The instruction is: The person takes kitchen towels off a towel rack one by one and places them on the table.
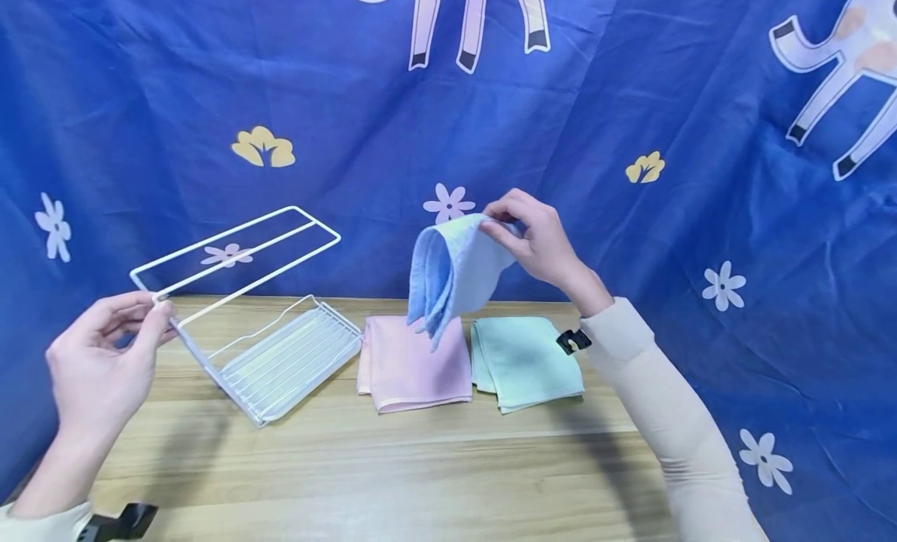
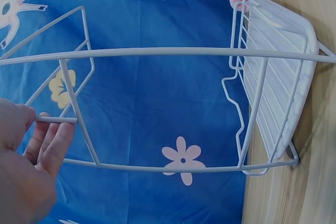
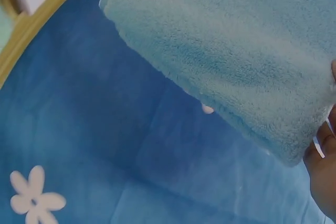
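My left hand (image 1: pixel 105 355) pinches the upper side of a white wire rack (image 1: pixel 238 281) between thumb and fingers. At its bottom the rack carries a tray (image 1: pixel 294 363) that meets the table at the left. In the left wrist view the left hand (image 2: pixel 37 156) holds a short bar of the rack (image 2: pixel 157 52). My right hand (image 1: pixel 532 238) pinches one edge of a folded light blue towel (image 1: pixel 462 269), which hangs in the air above the table. The same towel (image 3: pixel 226 51) fills much of the right wrist view, with the right hand (image 3: pixel 325 171) at its corner.
A folded pink towel (image 1: pixel 420 367) lies on the wooden table (image 1: pixel 350 480), right of the rack. Beside it lies a folded mint green towel (image 1: pixel 529 363). A blue curtain (image 1: pixel 336 145) with printed flowers and animals hangs behind and at the sides.
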A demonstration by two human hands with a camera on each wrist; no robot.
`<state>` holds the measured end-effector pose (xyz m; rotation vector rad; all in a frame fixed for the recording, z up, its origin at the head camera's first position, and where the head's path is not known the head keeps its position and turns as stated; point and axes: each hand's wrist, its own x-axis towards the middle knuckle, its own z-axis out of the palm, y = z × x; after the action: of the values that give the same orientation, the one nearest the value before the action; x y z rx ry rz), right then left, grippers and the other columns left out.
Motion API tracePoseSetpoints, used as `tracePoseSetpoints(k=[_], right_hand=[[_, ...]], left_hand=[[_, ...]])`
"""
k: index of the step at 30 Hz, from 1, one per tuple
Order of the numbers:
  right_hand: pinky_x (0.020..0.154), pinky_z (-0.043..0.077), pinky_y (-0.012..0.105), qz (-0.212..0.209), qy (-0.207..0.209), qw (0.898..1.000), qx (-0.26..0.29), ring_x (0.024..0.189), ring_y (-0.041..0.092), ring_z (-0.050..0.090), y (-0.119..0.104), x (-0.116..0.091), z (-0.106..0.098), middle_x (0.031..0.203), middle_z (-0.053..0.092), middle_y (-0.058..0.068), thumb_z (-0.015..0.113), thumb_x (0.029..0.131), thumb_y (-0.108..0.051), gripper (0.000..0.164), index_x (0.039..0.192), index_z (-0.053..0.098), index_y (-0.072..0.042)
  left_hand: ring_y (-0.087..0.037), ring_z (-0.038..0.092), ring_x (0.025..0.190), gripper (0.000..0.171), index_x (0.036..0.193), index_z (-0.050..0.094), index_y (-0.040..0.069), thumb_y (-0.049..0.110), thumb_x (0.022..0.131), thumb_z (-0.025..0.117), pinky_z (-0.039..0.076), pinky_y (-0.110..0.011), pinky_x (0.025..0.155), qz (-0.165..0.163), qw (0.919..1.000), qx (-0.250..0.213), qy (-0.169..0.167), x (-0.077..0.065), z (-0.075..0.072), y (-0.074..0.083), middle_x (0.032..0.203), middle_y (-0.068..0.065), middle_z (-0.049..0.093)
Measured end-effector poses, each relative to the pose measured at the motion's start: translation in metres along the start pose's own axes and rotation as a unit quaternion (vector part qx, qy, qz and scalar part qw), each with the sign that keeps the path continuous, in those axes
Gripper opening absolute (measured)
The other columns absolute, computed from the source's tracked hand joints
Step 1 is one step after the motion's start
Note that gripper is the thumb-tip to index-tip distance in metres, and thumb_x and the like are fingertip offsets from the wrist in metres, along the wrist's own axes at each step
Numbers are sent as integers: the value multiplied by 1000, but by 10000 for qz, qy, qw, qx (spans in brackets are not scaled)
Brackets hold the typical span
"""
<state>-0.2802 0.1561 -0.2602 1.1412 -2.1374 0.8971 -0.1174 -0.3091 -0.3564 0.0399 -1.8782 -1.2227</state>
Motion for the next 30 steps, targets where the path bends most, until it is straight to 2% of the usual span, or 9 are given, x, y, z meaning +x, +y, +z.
tracePoseSetpoints(k=[4,8,12,19,30], right_hand=[[70,48,22,120,-43,9999,-102,83,16,57,6,-20,-13,93,68,9,74,99,-10,7,104,75,-5],[67,42,21,195,-33,9997,-111,82,14,53,12,-38,-26,89,64,7,75,97,-6,5,102,75,-6],[66,42,21,307,12,9994,-174,81,12,52,20,-57,-38,87,64,5,77,95,-2,7,100,76,-7],[68,44,14,494,58,9976,-487,81,9,54,31,-90,-55,90,69,4,78,92,2,12,99,77,-8],[63,44,12,701,7,9926,-990,80,1,54,42,-133,-76,93,71,3,80,89,2,15,98,76,-10]], left_hand=[[14,68,70,13,105,75,-2,-7,95,69,60,-4,66,8,10000,31,-12,0,1,2,86,34,71],[14,68,70,15,104,75,3,-7,95,69,60,-4,66,-16,10000,51,4,0,1,2,86,35,71],[15,68,69,18,104,76,8,-7,95,70,60,-4,66,-29,10000,73,3,0,-1,1,86,35,71],[15,67,69,33,101,72,23,-10,94,69,59,-2,65,-120,9999,75,14,0,-2,-2,85,34,71],[15,67,70,28,102,73,19,-8,94,70,58,-2,65,-39,9999,159,0,0,-3,-1,87,35,71]])
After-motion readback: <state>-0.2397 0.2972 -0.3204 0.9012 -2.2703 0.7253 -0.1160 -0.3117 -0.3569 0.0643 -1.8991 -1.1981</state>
